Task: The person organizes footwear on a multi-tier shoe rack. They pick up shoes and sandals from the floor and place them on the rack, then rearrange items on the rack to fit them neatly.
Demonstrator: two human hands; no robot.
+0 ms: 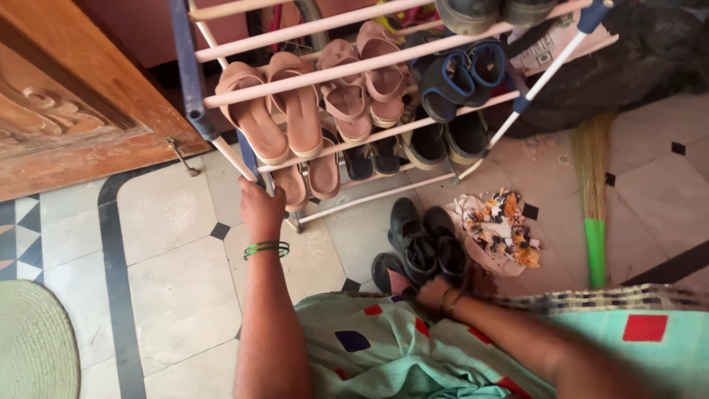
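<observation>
Gripping the blue corner post of the shoe rack (pixel 193 81), your left hand (pixel 260 210) is closed around the upright low down, just beside the lower tan sandals (pixel 309 179), with green bangles (pixel 266 249) on the wrist. Your right hand (pixel 436 290) reaches down to the floor at the black lace-up shoes (pixel 428 240) that stand in front of the rack — it rests against the near end of the pair, but the fingers are hidden behind the shoes and your green patterned garment (pixel 413 347), so you cannot tell how far it is closed or whether it has a real hold.

On the rack, two pairs of tan sandals (pixel 275 111) lie tilted across the white rails on the left, and dark blue strapped sandals (pixel 461 74) sit to the right of them. A crumpled floral cloth (pixel 496 229) lies on the tiles just right of the black shoes, and a broom with a green handle (pixel 594 207) lies further right. A carved wooden door (pixel 66 103) stands open at the left, and a round green mat (pixel 33 340) shows at the lower left corner.
</observation>
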